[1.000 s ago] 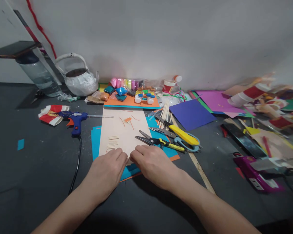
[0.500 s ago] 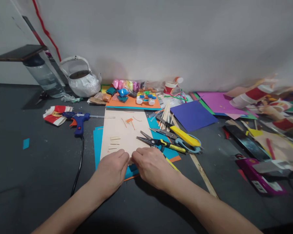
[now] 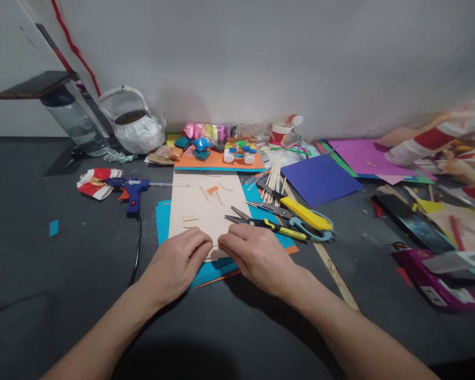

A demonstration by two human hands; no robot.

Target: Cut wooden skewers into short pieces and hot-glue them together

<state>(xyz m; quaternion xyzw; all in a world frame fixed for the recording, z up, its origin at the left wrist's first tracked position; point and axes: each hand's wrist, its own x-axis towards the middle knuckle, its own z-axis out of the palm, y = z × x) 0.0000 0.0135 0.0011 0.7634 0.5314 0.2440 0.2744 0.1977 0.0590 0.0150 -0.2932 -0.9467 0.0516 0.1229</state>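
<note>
Above the near edge of a cream sheet (image 3: 206, 206), my left hand (image 3: 180, 261) and my right hand (image 3: 259, 258) face each other, both closed in a pinch. A short pale wooden stick (image 3: 215, 245) spans the small gap between their fingertips; its ends are hidden by the fingers. Several cut stick pieces (image 3: 190, 218) lie in a row just beyond my left hand. Past my right knuckles rest black-and-yellow scissors (image 3: 257, 221), with a yellow utility knife (image 3: 306, 212) farther right. Orange paper scraps (image 3: 212, 189) are on the sheet.
A blue hot glue gun (image 3: 132, 192) lies at left, its nozzle over the sheet and its cord trailing toward me. Wooden sticks (image 3: 273, 182), pliers (image 3: 275, 209) and blue paper (image 3: 320, 179) are at right. A silver kettle (image 3: 138, 132) stands behind.
Both hands have moved slightly away from me over the sheet, still pinched, and a thin stick now shows between them. The whole view has shifted slightly.
</note>
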